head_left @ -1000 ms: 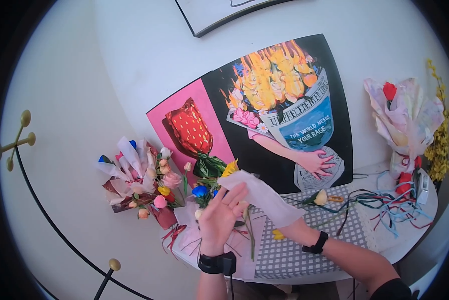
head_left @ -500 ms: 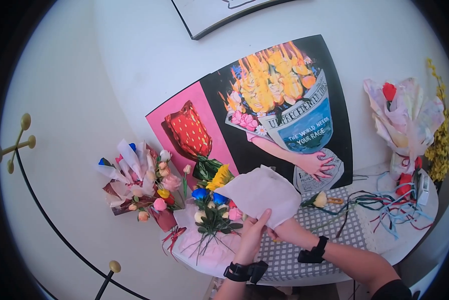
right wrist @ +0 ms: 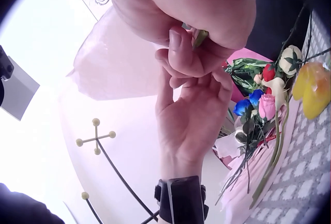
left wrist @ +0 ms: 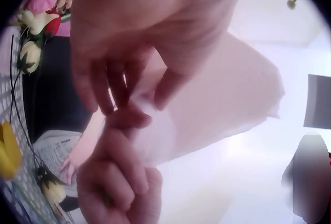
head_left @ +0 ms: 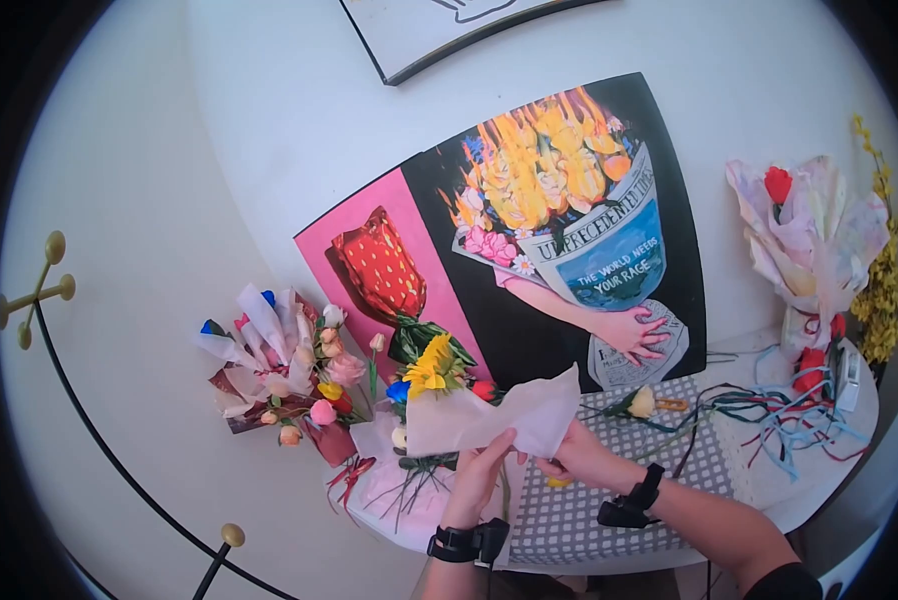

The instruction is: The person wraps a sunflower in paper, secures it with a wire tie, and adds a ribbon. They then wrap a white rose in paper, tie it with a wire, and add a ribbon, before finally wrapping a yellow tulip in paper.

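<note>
the left hand (head_left: 477, 484) pinches the paper (head_left: 469, 424) low down; the right (head_left: 586, 461) curls round a green stem (right wrist: 200, 38) beside it. held up over the cloth (head_left: 579, 530), the sheet looks light, soft, easily creased, best gripped at its gathered foot.

The left hand (head_left: 477, 482) reaches up with bent fingers, its thumb set apart from them, fingertips meeting the right hand (head_left: 581, 458), whose fingers are tightly curled (more fist than pinch, seen from the left wrist). The left forearm (head_left: 451, 580) rises from below; the right forearm (head_left: 724, 520) slants in from the lower right.
</note>
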`<control>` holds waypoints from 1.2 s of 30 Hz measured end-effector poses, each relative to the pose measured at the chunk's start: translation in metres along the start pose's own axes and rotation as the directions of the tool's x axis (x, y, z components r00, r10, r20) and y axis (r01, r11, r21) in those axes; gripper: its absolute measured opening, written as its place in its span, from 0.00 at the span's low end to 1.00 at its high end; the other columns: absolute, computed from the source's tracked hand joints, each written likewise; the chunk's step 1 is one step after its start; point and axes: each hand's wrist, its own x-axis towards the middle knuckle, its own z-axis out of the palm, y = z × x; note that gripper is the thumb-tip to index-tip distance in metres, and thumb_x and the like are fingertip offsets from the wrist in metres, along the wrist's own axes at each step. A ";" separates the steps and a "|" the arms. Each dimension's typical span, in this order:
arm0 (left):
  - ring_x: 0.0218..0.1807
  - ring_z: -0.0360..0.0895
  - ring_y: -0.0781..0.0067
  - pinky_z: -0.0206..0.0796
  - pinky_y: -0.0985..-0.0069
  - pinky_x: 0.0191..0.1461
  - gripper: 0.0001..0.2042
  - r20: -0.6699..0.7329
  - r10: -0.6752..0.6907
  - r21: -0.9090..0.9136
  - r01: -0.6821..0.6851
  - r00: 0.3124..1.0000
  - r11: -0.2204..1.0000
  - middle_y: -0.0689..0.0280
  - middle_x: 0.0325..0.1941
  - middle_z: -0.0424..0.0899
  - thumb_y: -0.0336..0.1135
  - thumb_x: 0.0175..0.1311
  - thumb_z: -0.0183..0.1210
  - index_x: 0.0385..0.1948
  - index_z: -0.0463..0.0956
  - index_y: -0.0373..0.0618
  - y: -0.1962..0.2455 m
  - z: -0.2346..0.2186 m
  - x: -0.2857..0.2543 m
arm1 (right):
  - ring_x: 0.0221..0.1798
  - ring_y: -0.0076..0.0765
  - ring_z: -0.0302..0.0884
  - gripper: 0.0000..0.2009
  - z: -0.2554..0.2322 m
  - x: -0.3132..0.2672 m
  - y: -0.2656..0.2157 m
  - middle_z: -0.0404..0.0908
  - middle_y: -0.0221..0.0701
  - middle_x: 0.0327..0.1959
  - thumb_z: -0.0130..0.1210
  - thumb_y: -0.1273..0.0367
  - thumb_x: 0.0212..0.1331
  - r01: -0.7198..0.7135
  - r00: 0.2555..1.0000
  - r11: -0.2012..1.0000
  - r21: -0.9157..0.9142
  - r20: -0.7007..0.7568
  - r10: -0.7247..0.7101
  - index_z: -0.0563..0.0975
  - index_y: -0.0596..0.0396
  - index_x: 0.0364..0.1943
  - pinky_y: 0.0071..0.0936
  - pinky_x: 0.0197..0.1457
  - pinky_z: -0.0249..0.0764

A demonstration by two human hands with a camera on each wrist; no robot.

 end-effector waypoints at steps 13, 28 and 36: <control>0.28 0.78 0.79 0.65 0.81 0.31 0.05 -0.223 0.053 0.092 -0.034 0.973 0.995 0.68 0.33 0.87 0.31 0.67 0.67 0.38 0.83 0.41 -0.005 -0.010 0.013 | 0.31 0.22 0.76 0.08 0.004 0.007 0.014 0.80 0.31 0.39 0.53 0.74 0.69 0.094 0.953 0.989 -0.113 -0.277 -0.122 0.73 0.57 0.49 0.19 0.26 0.70; 0.28 0.79 0.80 0.69 0.79 0.28 0.08 -0.260 0.111 0.156 -0.072 0.959 0.985 0.66 0.37 0.87 0.35 0.70 0.66 0.43 0.82 0.41 -0.017 -0.002 0.015 | 0.43 0.50 0.78 0.11 0.013 -0.001 -0.003 0.77 0.36 0.39 0.66 0.67 0.56 0.359 0.681 0.146 -0.922 0.151 -0.716 0.78 0.56 0.39 0.43 0.50 0.74; 0.30 0.84 0.72 0.76 0.77 0.26 0.17 -0.280 0.061 0.073 -0.043 0.958 0.996 0.61 0.40 0.87 0.45 0.77 0.56 0.50 0.78 0.38 -0.004 0.004 0.010 | 0.37 0.49 0.80 0.14 0.005 -0.003 0.006 0.78 0.39 0.36 0.65 0.63 0.62 0.277 0.817 0.387 -0.879 0.004 -0.576 0.77 0.59 0.40 0.40 0.39 0.76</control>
